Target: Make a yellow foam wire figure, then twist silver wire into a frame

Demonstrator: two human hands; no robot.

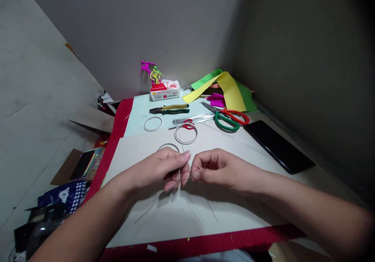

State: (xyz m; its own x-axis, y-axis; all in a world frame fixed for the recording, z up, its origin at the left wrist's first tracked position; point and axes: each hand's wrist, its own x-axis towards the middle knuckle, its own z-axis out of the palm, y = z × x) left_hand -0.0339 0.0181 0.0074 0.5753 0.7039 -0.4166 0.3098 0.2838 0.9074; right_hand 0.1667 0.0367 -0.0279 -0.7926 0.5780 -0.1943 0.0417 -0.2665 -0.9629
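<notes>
Over the near middle of the table my left hand (168, 166) is closed on thin metal wire (209, 204), pinching it between thumb and fingers. Straight wire ends stick out from the hold toward the upper left, lower left and lower right. A twisted part shows at the left fingers. My right hand (219, 170) pinches the same wire close beside them, its fingers curled. Just behind my left hand lies a grey ring (169, 145), partly covered by it. Two more rings, a thicker one (186, 142) and a thinner one (152, 130), lie farther back.
Behind the rings are pliers (175, 109), a bundle of cut wires (190, 119), small red-handled scissors (189, 124) and large scissors (231, 120). A black phone (278, 146) lies right. At the back are a small box (165, 93), wire figures (155, 75) and coloured strips (231, 88).
</notes>
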